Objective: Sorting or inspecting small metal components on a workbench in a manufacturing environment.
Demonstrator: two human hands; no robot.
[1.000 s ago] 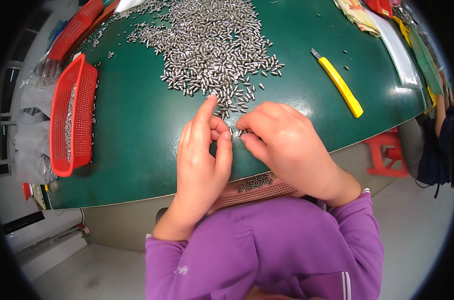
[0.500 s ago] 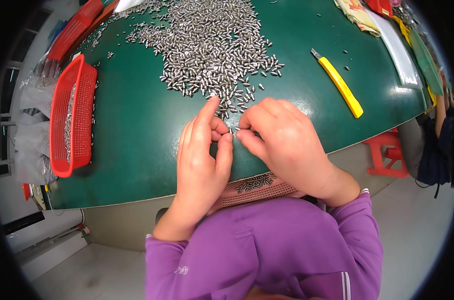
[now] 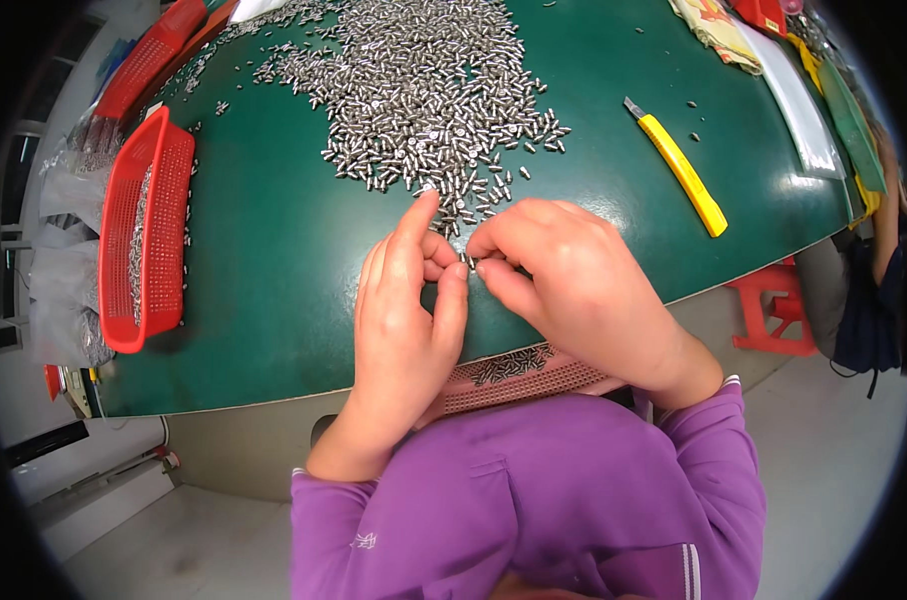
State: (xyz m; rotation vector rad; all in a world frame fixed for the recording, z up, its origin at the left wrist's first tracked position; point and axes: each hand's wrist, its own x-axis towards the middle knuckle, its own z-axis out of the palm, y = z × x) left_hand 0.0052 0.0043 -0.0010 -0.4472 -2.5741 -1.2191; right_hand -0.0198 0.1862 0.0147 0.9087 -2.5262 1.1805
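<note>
A big heap of small, silver, bullet-shaped metal pieces (image 3: 434,100) spreads over the green table (image 3: 264,290), its narrow end reaching my fingertips. My left hand (image 3: 399,305) is closed in a pinch of thumb and bent fingers, while its index finger points up to the heap's near edge. Close against it, my right hand (image 3: 574,275) pinches thumb to fingers. Between the two sets of fingertips shows one small metal piece (image 3: 472,263); both hands appear to grip it. Below them, a pink basket (image 3: 524,390) holding similar pieces sits at the table's front edge, partly hidden by my arms.
A yellow utility knife (image 3: 682,175) lies to the right, blade out. At left stands a red basket (image 3: 179,190) with metal pieces, clear plastic bags (image 3: 69,270) beside it. Plastic sheets (image 3: 794,100) lie far right; a red stool (image 3: 777,308) stands beyond the table edge.
My right hand has shifted slightly, its fingertips turning the small metal piece more upright. My left hand has stayed nearly in place.
</note>
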